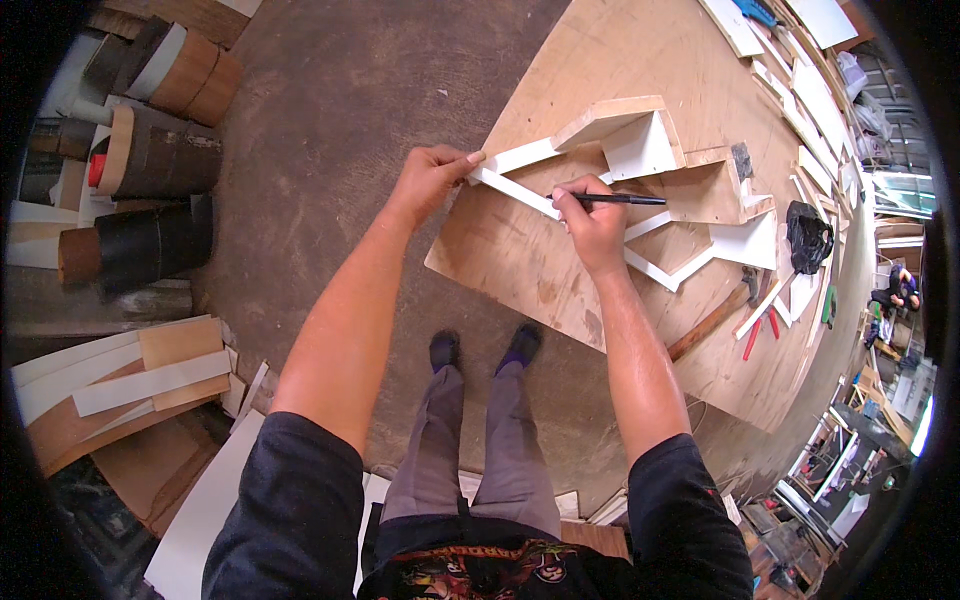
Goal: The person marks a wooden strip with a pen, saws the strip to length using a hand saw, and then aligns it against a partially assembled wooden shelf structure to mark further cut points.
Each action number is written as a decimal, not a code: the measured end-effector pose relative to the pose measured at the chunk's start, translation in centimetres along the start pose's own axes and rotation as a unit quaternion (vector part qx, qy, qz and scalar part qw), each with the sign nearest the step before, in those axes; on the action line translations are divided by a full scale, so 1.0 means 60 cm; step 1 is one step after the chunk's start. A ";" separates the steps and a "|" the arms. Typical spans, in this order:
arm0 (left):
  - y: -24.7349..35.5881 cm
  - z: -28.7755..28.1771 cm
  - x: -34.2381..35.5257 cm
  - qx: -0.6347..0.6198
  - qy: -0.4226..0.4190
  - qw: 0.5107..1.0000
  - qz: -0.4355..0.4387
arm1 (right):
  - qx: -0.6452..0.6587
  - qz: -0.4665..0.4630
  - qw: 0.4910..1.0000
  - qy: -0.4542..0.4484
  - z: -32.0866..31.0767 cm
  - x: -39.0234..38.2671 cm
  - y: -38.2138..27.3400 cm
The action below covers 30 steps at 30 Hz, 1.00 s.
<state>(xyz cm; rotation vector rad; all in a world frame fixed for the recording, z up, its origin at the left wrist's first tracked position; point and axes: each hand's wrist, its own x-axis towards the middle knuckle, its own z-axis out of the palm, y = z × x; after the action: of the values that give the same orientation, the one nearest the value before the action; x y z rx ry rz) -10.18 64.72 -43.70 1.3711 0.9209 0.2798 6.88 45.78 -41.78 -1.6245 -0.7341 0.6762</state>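
My left hand is closed on the corner end of a narrow white strip, thumb on top, at the left side of a plywood board. My right hand grips a black pen, which lies nearly level with one end toward the strip. The knuckles hide part of the strip's near end. White strips meet at angles around an angular wood piece with white inner faces. A similar angular piece sits to the right of the pen. The plywood board carries all of these.
A hammer and red-handled pliers lie on the board's right part. Beyond them are a black plastic bag and white offcuts. Rolls of sheet material line the left side, with stacked panels nearer me.
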 end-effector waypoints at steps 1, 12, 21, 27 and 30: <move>-0.002 0.000 0.001 -0.004 0.000 1.000 0.007 | 0.006 0.002 1.000 -0.002 0.001 0.000 -0.001; 0.005 0.002 -0.006 -0.011 0.005 1.000 0.005 | 0.008 0.008 1.000 -0.013 -0.002 0.000 -0.008; -0.004 -0.001 0.002 0.045 0.013 0.999 0.025 | 0.031 0.002 0.999 -0.014 -0.001 0.003 -0.004; -0.011 0.009 0.001 0.056 0.045 0.995 0.066 | -0.018 -0.017 1.000 -0.018 0.002 -0.006 -0.025; -0.013 0.004 0.001 0.053 0.037 0.997 0.049 | -0.095 -0.096 0.990 -0.030 0.024 -0.003 -0.050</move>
<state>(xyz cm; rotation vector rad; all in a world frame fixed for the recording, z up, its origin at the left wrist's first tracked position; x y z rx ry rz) -10.24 64.37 -44.47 1.5152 0.9419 0.3620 5.37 46.95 -39.03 -1.6843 -1.0108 0.5296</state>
